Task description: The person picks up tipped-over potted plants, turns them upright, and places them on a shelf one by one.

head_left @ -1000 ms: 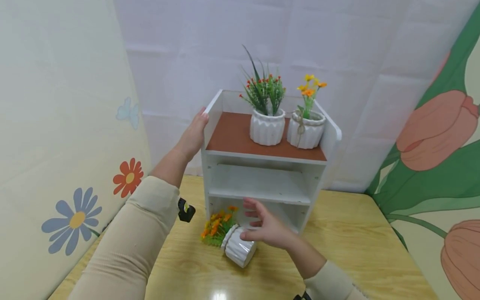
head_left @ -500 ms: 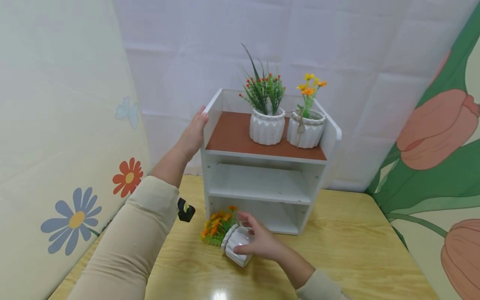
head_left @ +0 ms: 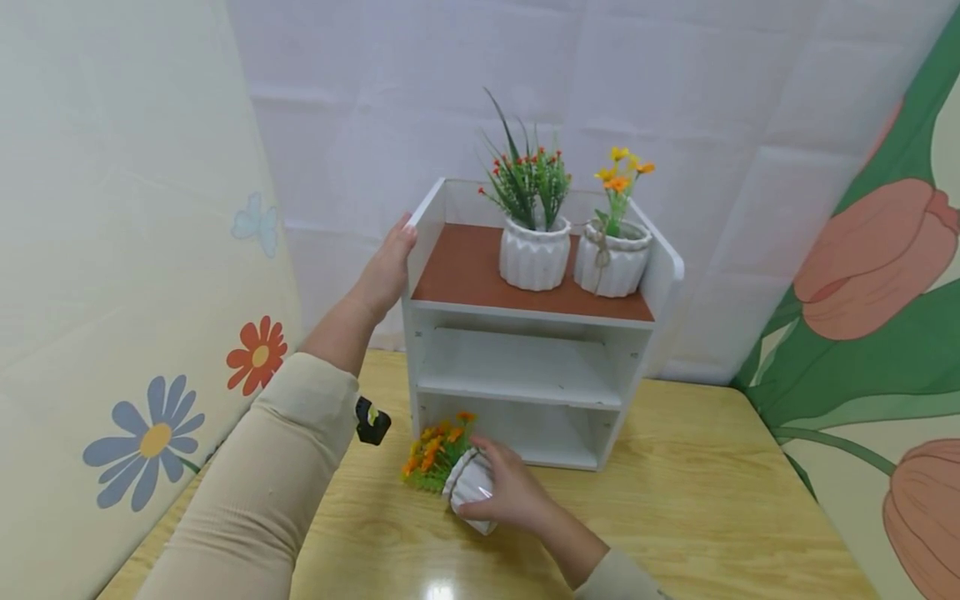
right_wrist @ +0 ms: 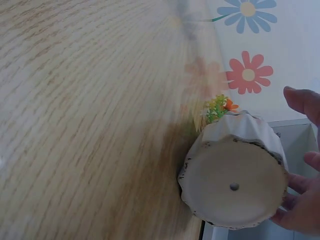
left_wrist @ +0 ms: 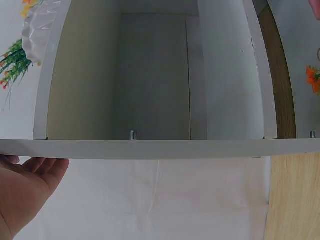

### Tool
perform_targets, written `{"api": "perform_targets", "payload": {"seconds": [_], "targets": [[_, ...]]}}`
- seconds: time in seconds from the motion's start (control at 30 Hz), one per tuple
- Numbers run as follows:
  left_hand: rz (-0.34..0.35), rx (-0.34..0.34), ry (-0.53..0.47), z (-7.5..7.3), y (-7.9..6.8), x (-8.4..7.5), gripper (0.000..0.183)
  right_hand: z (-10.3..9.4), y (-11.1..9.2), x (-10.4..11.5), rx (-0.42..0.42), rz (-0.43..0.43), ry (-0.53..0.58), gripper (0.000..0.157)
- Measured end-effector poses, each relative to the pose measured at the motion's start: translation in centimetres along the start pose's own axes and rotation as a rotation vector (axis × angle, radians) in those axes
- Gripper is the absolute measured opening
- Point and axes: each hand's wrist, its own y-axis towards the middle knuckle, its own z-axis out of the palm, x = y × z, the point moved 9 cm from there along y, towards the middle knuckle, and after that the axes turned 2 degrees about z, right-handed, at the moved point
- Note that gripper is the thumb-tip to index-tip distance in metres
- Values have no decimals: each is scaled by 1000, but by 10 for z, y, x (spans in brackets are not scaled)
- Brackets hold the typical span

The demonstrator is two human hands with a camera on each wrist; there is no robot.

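Observation:
My left hand (head_left: 384,268) rests its straight fingers against the outer left side of a small white shelf unit (head_left: 517,315), near the top. In the left wrist view, these fingers (left_wrist: 52,172) lie along the panel's outer face. A white fluted flowerpot (head_left: 469,483) with orange and yellow flowers (head_left: 433,450) lies tipped over on the table before the shelf. Over its right side curves my right hand (head_left: 513,492), thumb toward the near side. The right wrist view faces the pot's round base (right_wrist: 235,170); several fingertips reach its side, while the thumb (right_wrist: 302,102) stands apart from it.
Two upright white pots, one with red flowers (head_left: 534,254) and one with yellow-orange flowers and a twine bow (head_left: 618,267), stand on the brown top shelf (head_left: 461,267). Painted panels flank the wooden table (head_left: 697,483), and a white cloth (head_left: 360,125) hangs behind.
My right hand has moved left and down, from above the fallen pot to around its right side. The left hand, shelf and pots have stayed in place.

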Motion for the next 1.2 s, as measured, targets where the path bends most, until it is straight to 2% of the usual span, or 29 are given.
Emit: {"api": "perform_targets", "payload": {"seconds": [0.57, 1.0, 1.2], "targets": [[-13, 4, 2, 2, 0, 2, 61, 13, 2, -3, -89, 66, -75, 93], [-18, -3, 14, 1, 1, 3, 61, 18, 3, -4, -96, 111, -233, 100], [-21, 2, 7, 1, 0, 3, 61, 18, 4, -4, -121, 116, -288, 97]]}}
